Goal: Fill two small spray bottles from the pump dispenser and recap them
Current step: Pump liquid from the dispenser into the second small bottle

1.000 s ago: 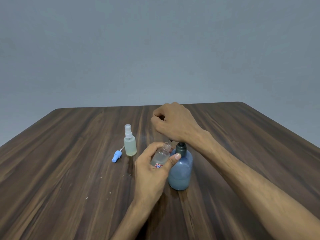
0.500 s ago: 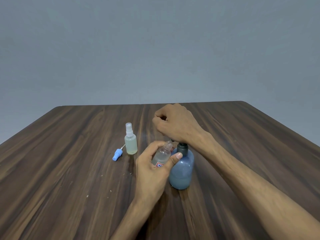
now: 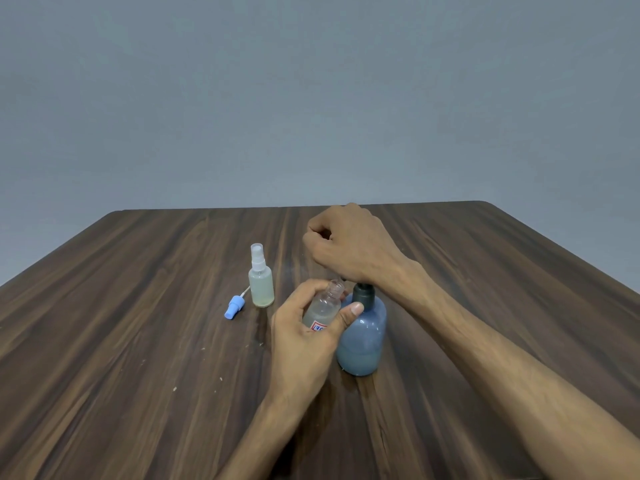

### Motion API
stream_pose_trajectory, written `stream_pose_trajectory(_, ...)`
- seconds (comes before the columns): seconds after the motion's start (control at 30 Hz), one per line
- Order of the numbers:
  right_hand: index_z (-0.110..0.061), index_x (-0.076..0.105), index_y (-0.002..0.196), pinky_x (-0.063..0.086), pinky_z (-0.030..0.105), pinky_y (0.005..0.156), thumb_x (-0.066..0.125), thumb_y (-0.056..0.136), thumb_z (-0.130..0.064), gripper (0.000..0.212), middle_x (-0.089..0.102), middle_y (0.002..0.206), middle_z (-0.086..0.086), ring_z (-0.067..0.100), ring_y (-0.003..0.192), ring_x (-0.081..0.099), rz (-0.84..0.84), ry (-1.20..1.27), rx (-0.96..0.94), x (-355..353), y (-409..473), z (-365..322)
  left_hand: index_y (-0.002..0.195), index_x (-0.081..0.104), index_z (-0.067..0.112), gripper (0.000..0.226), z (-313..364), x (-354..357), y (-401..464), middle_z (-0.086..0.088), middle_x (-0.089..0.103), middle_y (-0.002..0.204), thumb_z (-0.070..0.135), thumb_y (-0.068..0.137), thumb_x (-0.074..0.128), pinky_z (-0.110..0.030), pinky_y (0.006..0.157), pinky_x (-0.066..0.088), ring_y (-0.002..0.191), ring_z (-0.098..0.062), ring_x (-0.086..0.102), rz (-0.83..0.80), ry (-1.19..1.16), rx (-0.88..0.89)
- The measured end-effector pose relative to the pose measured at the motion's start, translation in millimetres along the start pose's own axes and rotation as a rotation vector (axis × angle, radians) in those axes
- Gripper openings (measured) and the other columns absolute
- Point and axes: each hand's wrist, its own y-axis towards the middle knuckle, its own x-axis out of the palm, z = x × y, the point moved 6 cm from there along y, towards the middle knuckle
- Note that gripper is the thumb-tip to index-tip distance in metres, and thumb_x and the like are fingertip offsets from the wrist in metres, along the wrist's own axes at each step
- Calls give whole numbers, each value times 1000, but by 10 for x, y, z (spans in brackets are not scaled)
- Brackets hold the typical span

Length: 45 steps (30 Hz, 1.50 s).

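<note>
Both forearms are bare and extend forward from the lower edge of view. The left hand (image 3: 304,336) is raised at centre, back toward the viewer, fingers and thumb curled round a small clear bottle (image 3: 323,308), thumb tip on its right side. The right hand (image 3: 349,247) sits beyond and above it, fingers curled into a loose fist, knuckles pointing left, heel of the palm bearing down on a pump dispenser (image 3: 363,336). Right forearm runs diagonally from lower right.

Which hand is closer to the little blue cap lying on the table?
Left. The left hand holds a clear bottle just right of the blue cap; the right hand is farther, over the pump dispenser.
</note>
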Motion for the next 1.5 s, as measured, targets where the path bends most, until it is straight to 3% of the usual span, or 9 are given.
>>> stream_pose_trajectory(0.23,-5,52,60,37,29,58,55,88,-21,32,52,53,9,13,50,38,-17,36,25,20,0,31,97,77,12,18,-14,0,17,2,79,94,12,84,90,-30,87,60,97,-21,75,0,4,7)
stream_pose_trajectory(0.4,-16,44,57,33,29,57,55,89,-21,34,39,49,-3,15,50,32,5,3,10,-32,5,-2,97,77,13,19,-6,0,5,3,78,94,13,84,90,-32,87,61,98,-19,75,-2,17,-3)
stream_pose_trajectory(0.57,-5,52,61,36,30,58,55,88,-21,32,49,53,10,14,51,34,-8,28,27,7,6,38,97,77,12,19,-19,4,15,2,79,94,13,84,90,-28,86,59,97,-20,75,2,15,3)
stream_pose_trajectory(0.67,-12,47,58,33,30,58,55,88,-22,33,41,50,-1,14,51,33,-32,6,18,36,-13,14,98,77,10,18,1,-1,7,1,79,94,11,84,90,-31,87,60,96,-20,75,1,17,6)
stream_pose_trajectory(0.77,-10,49,59,33,29,58,55,89,-22,33,42,51,-1,15,52,33,9,3,8,-30,10,10,97,77,12,19,4,-5,4,2,79,93,11,84,90,-31,87,61,96,-19,76,5,18,3)
stream_pose_trajectory(0.97,-3,57,64,38,30,59,54,87,-23,31,63,61,12,14,52,39,-32,38,40,45,-4,51,97,77,13,19,0,-1,14,4,79,93,12,84,90,-28,86,60,96,-18,75,6,24,11)
stream_pose_trajectory(1.17,-4,54,63,34,29,58,54,89,-22,32,46,52,2,15,52,35,-7,14,6,-18,-1,10,96,77,15,18,2,-5,-2,6,79,93,13,84,91,-26,85,59,97,-17,75,0,26,7)
stream_pose_trajectory(1.3,-4,55,63,36,30,58,54,88,-23,31,56,55,8,14,52,38,-44,22,20,56,-8,25,97,77,13,17,-3,-5,14,3,79,93,11,85,90,-26,85,59,96,-19,76,0,26,13)
stream_pose_trajectory(1.5,-8,53,60,36,29,58,56,90,-22,34,48,52,2,13,51,37,-14,13,-1,-12,-3,17,98,77,11,18,12,-5,-1,2,78,93,12,85,90,-27,86,60,96,-17,75,-3,46,5)
